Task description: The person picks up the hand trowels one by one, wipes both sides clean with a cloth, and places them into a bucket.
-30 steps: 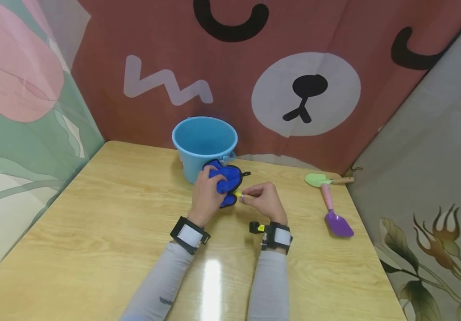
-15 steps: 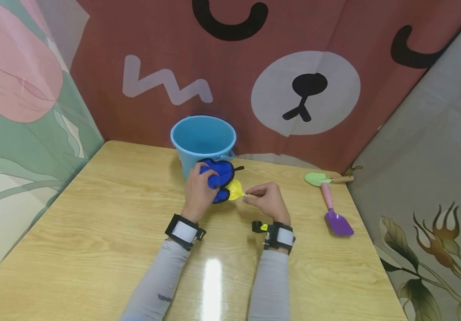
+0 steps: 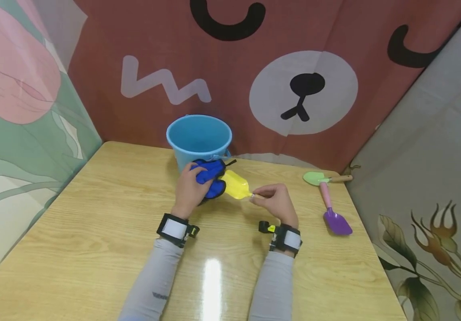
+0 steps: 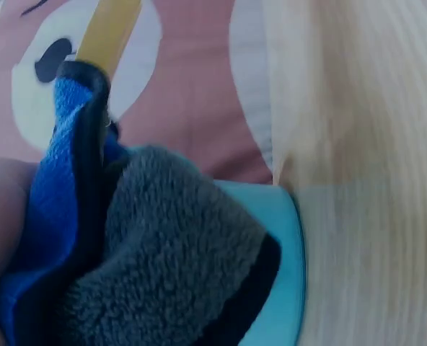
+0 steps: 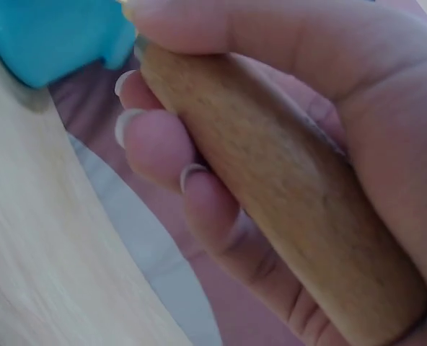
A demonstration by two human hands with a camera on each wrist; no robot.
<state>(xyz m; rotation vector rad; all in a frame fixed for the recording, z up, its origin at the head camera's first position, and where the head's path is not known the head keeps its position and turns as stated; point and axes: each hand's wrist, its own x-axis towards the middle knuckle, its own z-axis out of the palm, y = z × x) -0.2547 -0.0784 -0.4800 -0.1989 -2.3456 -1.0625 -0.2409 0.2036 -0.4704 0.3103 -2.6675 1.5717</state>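
Note:
My left hand [image 3: 190, 189] grips a folded blue cloth [image 3: 210, 171] with black edging, held in front of the bucket. In the left wrist view, the cloth's grey fleecy side [image 4: 163, 245] shows. Around the wooden handle [image 5: 285, 202] of a small yellow shovel [image 3: 237, 185] curl the fingers and thumb of my right hand [image 3: 277, 203]. The shovel's blade points left, and its tip overlaps the blue cloth in the head view.
A light-blue bucket [image 3: 198, 154] stands upright at the back of the wooden table [image 3: 105, 232], near the bear-print backdrop. Toward the right edge lie a green trowel [image 3: 314, 178] with a wooden handle and a purple shovel [image 3: 337, 223] with a pink handle.
The yellow blade, mostly covered by the cloth at first, now shows almost whole. My left hand and the cloth have moved left; my right hand has shifted slightly right with the shovel.

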